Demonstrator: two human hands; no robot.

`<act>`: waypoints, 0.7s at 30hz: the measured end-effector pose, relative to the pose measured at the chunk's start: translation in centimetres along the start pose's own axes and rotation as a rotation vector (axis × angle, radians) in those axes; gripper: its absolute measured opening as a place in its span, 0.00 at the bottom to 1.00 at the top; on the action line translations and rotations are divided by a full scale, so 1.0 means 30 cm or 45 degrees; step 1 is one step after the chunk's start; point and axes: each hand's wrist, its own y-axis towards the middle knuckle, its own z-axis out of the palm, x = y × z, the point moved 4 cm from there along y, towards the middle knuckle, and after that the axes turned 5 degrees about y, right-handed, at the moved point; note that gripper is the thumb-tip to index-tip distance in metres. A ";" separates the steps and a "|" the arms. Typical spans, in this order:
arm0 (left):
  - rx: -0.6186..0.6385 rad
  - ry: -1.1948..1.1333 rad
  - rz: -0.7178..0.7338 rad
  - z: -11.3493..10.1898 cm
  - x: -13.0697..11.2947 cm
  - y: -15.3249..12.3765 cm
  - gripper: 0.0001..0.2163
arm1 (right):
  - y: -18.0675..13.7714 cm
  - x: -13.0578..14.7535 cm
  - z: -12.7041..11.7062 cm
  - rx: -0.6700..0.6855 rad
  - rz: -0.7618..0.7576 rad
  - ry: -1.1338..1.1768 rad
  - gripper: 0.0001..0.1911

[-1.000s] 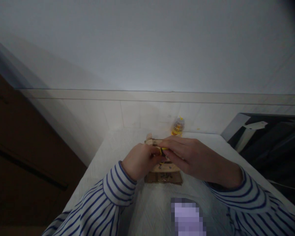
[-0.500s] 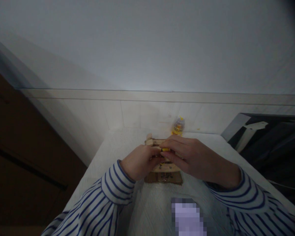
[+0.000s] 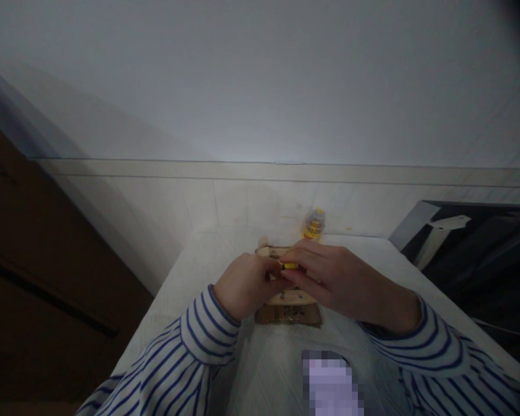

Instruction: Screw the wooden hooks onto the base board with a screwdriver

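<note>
A small yellow piece with a dark end (image 3: 290,266) is pinched between the fingertips of my right hand (image 3: 335,274), which reaches in from the right. From the other side my left hand (image 3: 249,286) comes up to it, thumb and finger closed near the dark end. What lies between those left fingertips is hidden. Both hands are above a light wooden frame (image 3: 292,297) with small screws along its near bar. Its far bar (image 3: 268,252) shows past my fingers, and my hands cover its middle. A brown slab with dark markings (image 3: 288,315) lies at its near side.
A clear bottle with a yellow label (image 3: 314,226) stands behind the frame, by the wall. White cloth (image 3: 186,277) covers the table. A blurred-out lilac object (image 3: 333,384) is at the near edge. Dark items and a white bracket (image 3: 439,240) are on the right, brown furniture (image 3: 47,277) on the left.
My fingers have shifted slightly around the yellow piece, which sits a little lower and further left. The frame and the bottle have stayed in place.
</note>
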 end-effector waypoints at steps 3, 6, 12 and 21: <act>-0.008 -0.027 0.004 0.003 0.001 0.000 0.13 | 0.001 0.003 0.000 -0.014 -0.029 0.015 0.13; -0.009 -0.048 0.017 0.007 0.002 0.001 0.13 | 0.000 0.007 -0.004 -0.039 -0.042 0.034 0.16; -0.002 -0.049 0.045 0.005 0.002 0.002 0.13 | -0.002 0.015 -0.008 0.022 -0.044 0.034 0.12; 0.021 -0.163 0.218 0.002 -0.009 -0.002 0.08 | 0.002 0.010 -0.001 0.000 -0.027 -0.047 0.10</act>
